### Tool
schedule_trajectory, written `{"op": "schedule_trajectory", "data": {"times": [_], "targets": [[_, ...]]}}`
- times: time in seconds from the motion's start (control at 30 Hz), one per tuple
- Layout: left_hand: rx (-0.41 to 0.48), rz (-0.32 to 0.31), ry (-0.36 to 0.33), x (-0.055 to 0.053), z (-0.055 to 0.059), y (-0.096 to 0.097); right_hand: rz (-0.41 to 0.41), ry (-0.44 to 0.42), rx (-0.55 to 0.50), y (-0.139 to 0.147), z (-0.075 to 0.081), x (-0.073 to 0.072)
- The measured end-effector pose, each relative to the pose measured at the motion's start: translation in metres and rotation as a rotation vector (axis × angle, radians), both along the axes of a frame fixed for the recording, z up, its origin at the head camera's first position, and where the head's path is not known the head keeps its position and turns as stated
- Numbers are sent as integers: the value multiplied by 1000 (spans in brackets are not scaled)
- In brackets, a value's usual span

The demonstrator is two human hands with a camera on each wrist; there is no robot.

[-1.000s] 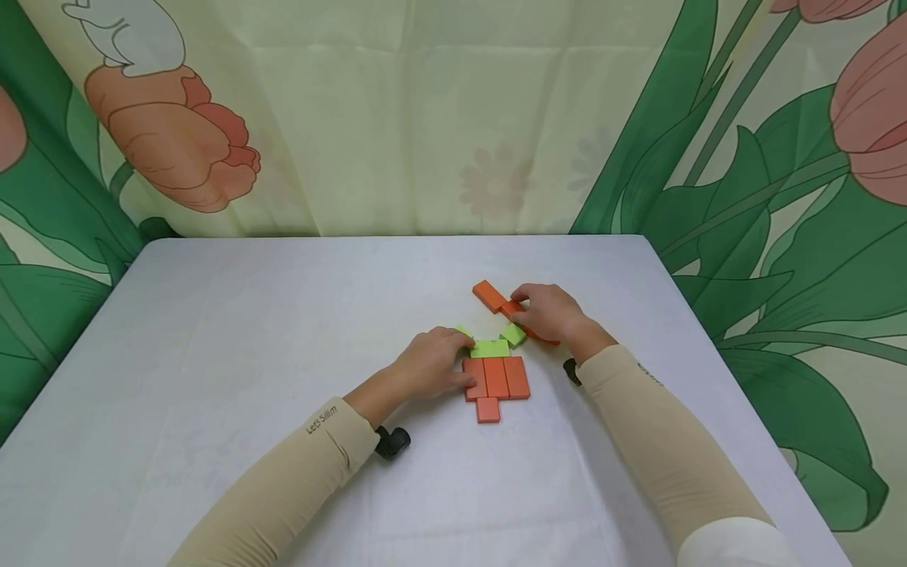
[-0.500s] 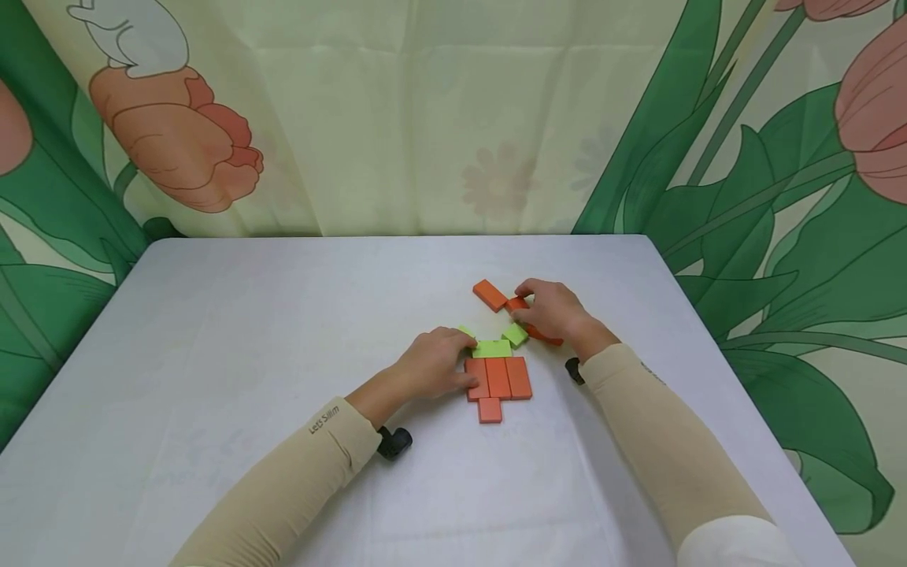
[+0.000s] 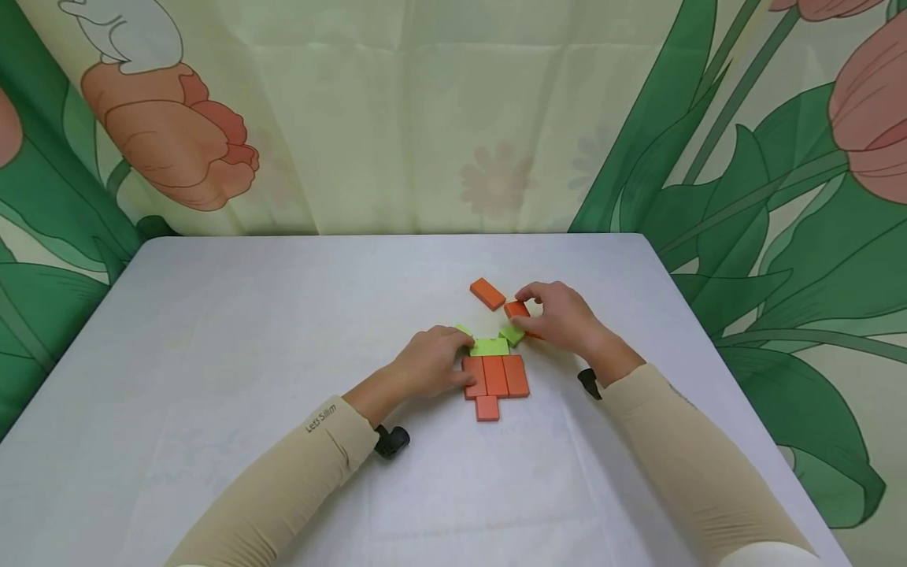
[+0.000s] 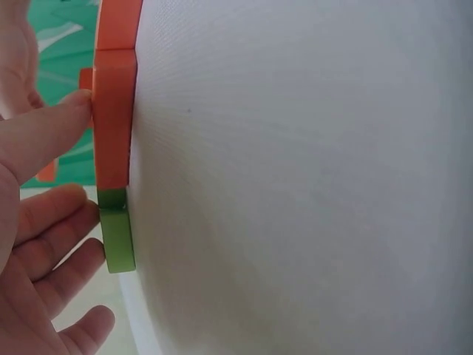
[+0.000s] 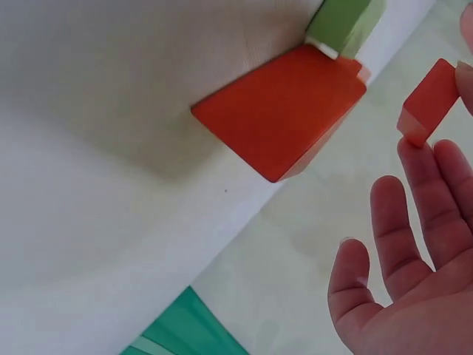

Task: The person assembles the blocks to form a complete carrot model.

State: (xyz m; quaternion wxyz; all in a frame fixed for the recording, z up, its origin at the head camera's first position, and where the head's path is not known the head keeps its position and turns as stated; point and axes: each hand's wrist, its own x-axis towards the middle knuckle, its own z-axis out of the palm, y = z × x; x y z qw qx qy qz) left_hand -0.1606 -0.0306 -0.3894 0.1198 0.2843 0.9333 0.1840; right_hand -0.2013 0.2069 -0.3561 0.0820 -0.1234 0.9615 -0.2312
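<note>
Orange and green rectangular blocks lie flat on the white-covered table. Three upright orange blocks (image 3: 496, 376) stand side by side, a smaller orange block (image 3: 486, 409) below them and a green block (image 3: 490, 347) above. My left hand (image 3: 432, 362) rests at their left side, fingers extended, its thumb on the leftmost orange block (image 4: 114, 118) and fingertips at another green block (image 4: 118, 240). My right hand (image 3: 563, 317) pinches an orange block (image 5: 430, 103) between thumb and fingertip. Beneath that hand another orange block (image 5: 284, 111) lies beside a tilted green block (image 3: 512, 335), partly hidden in the head view.
A slanted orange block (image 3: 487, 294) lies up-left of the right hand. The white cloth (image 3: 283, 315) covers the table up to its back edge. A printed curtain (image 3: 425, 118) with leaves and flowers hangs behind.
My right wrist and sleeve have swung right and toward me. The pinched orange block has parted slightly from the slanted one at its upper left. My left hand stays in place.
</note>
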Motion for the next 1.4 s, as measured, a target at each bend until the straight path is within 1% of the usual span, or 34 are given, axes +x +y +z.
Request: {"op": "schedule_trajectory", "data": {"times": [0.17,0.33,0.57,0.8,0.93,1.07,1.3,1.4], "targets": [[1,0,-2,-1,0,0,52,36,-45,3,-3,22],[2,6,-8,-1,-2,0,107,49,-67,5,-8,44],[-1,6,-7,0,-2,-1,209,66,-39,5,-14,67],[5,2,-2,0,-1,-1,292,118,2,2,-21,85],[6,-4,7,0,-1,-1,314,140,26,0,-23,93],[5,-8,12,0,-1,-1,326,163,36,-1,-26,98],[2,-12,14,0,-2,-1,351,226,36,-2,-28,101],[3,-14,13,0,-2,-1,357,234,40,-1,-28,101]]}}
